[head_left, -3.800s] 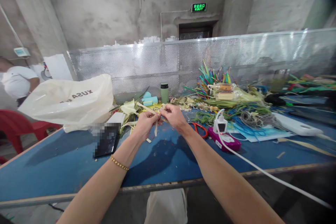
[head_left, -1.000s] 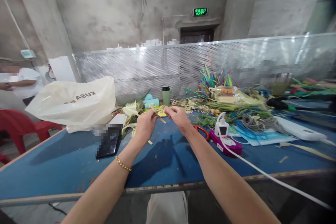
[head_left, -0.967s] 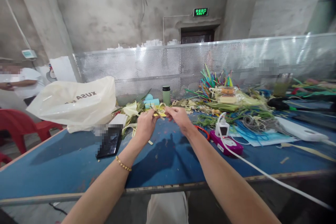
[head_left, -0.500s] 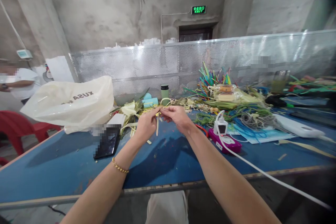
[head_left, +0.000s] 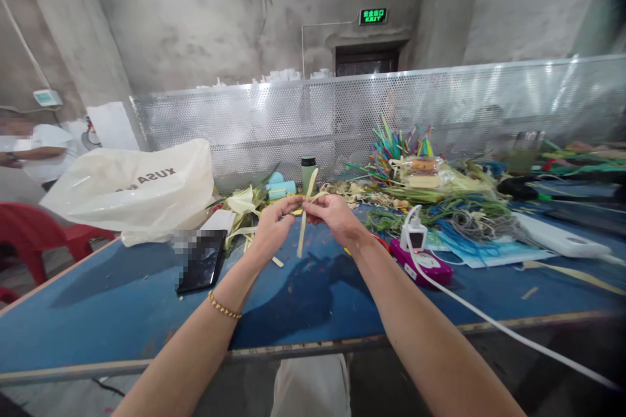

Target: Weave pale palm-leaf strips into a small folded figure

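Note:
Pale yellow leaf strips (head_left: 302,234) cross each other between my two hands, above the table. One strip stands nearly upright, its top end rising past my fingers and its lower end hanging below them. My right hand (head_left: 337,216) pinches the strips near the crossing with thumb and forefinger. From the other side, my left hand (head_left: 274,225) has its fingertips closed on the crossing, which they partly hide. A green bottle with a dark lid (head_left: 308,172) stands just behind the strips.
Left lie a black phone (head_left: 201,264) and a large white plastic bag (head_left: 132,189). Right are a purple power strip (head_left: 425,268) with a white cable, tangled cords (head_left: 464,225) and coloured pipe-like stems (head_left: 391,143). A perforated metal screen (head_left: 274,124) borders the back. A person (head_left: 42,150) is at far left.
The upright strip now shows above my fingers, where a curved loop stood before. My left fingers have straightened and my hands have shifted slightly.

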The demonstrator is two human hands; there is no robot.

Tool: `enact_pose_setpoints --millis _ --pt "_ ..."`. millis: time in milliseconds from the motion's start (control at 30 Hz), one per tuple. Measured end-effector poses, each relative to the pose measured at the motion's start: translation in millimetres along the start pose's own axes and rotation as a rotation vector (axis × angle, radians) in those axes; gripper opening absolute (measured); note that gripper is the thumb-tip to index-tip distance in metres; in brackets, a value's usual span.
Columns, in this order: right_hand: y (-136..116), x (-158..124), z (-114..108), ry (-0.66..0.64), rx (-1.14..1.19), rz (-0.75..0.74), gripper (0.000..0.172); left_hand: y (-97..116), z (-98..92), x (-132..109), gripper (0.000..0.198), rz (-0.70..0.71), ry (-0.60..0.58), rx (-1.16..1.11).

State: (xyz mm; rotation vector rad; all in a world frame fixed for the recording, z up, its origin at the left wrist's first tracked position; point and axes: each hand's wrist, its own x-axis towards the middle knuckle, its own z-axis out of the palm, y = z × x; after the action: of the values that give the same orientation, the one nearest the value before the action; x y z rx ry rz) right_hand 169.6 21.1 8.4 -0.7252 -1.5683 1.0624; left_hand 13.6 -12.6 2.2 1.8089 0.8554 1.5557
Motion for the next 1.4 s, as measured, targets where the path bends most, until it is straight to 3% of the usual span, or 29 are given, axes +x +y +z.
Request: enact_pose_setpoints --millis 133,267,433,533,633,767,867,967,1133,1400 --pt "-1.4 -0.8 1.0 -0.034 -0.020 -0.050 0.031 -0.2 -1.2 0.4 0.027 -0.066 0.091 -0.033" --pt "-5.0 -2.9 2.2 -0.115 -0.006 -0.105 0.029 -7.6 0.5 1.5 0.026 -0.071 0.120 -0.089" --pt "-6.5 -3.1 -0.1 -0.164 -0.050 -0.097 0.027 -9.0 -0.2 2.9 0.030 -0.111 0.076 -0.151" --pt "-5.7 -2.1 -0.8 -0.104 -0.048 -0.060 0.029 -7.6 -7.9 7.0 0.046 -0.123 0.083 -0.259" --pt "-6.2 -1.9 -0.8 -0.029 -0.036 -0.047 0.031 -8.0 -17.6 12.3 0.056 -0.126 0.249 -0.327" --pt "-7.8 -3.0 0.4 -0.007 -0.062 -0.045 0.031 -4.4 -18.2 12.0 0.049 -0.167 0.335 -0.134" --pt "-7.5 -3.4 2.9 -0.019 -0.099 -0.050 0.034 -0.8 -11.2 7.3 0.039 -0.122 0.223 0.016" --pt "-6.9 -3.4 5.6 -0.040 -0.120 -0.054 0.038 -3.5 -8.0 5.4 0.032 -0.146 0.156 -0.017" --pt "-7.3 -4.3 9.5 0.018 -0.159 -0.051 0.040 -11.2 -9.6 7.5 0.027 -0.156 0.287 -0.009" --pt "6.7 2.3 14.0 -0.036 -0.318 -0.180 0.015 -10.0 -6.1 5.6 0.024 -0.048 0.269 0.209"
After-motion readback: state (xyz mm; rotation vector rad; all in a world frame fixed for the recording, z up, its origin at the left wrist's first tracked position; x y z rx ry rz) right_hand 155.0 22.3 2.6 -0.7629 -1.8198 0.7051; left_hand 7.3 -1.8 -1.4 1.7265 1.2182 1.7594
